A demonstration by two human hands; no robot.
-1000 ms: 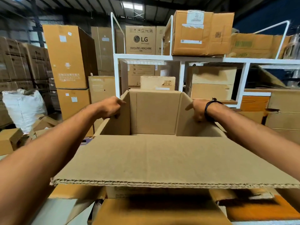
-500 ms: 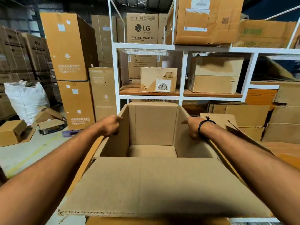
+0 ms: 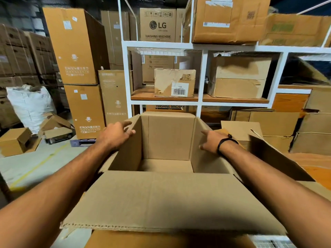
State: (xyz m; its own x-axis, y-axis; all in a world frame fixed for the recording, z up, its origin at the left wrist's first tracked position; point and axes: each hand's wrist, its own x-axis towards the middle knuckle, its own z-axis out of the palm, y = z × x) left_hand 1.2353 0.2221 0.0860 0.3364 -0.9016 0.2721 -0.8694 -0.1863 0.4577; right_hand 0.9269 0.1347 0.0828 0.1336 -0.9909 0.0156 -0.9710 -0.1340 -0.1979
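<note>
1. Near flap (image 3: 161, 199): the widest panel of the open cardboard box (image 3: 170, 136), folded out flat toward the viewer. It sits lower in the view than a second ago. The box floor (image 3: 166, 165), hidden then, now shows bare.
2. Left hand (image 3: 114, 134): at the top edge of the left side flap (image 3: 129, 145). Its fingers, curled over this edge a second ago, are now loosened and spread, touching the cardboard without clamping it.
3. Right hand (image 3: 212, 142), with a dark wristband (image 3: 225, 142): against the right side flap (image 3: 204, 158). Its grip is likewise eased, with the forefinger straight, the thumb apart and nothing pinched.
4. Reading: the box has come down from in front of the rack, and both hands are letting go of it. It appears set down directly before the person, mouth up and empty, ready for filling. The near flap hides whether its base rests fully on the orange surface (image 3: 161, 240) beneath.
5. White rack (image 3: 199, 76): stands just behind the box. The small carton (image 3: 172, 81) with a barcode label, half covered by the box a second ago, now stands in full view.
6. LG carton (image 3: 157, 24): farthest, behind the rack's top tier.
</note>
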